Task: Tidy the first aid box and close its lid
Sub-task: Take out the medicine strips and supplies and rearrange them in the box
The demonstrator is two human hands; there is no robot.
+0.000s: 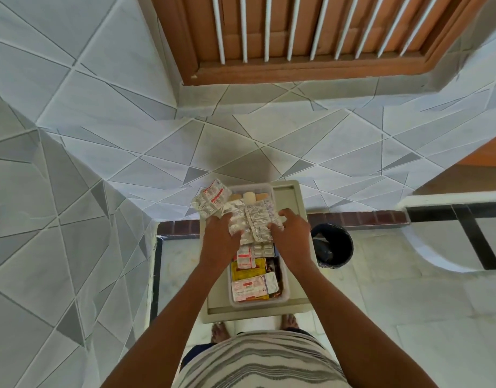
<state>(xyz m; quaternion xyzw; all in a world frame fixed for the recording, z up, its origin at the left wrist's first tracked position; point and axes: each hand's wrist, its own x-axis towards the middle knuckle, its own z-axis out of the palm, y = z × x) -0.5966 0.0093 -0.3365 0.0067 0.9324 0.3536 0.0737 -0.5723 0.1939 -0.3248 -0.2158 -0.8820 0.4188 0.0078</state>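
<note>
Head view: clear rectangular plastic first aid box sits lid-off on a beige plastic stool top, long axis running away from the person. Near end holds red-and-white blister packs lying over yellow sachets; far end shows a white bandage roll between tan items, too small to identify. Loose pile of silver foil blister strips covers the box's middle, and one red-printed strip hangs over the far-left rim. Left hand has fingers curled onto the left side of the foil pile, gripping strips. Right hand has fingers curled on the right side of the same pile, pinching a strip edge. Both forearms reach in from below. Dark round bucket stands on the pale floor just right of the stool. Grey-white geometric tiled wall behind; brown wooden window frame with white bars above. Striped shirt at bottom edge.
</note>
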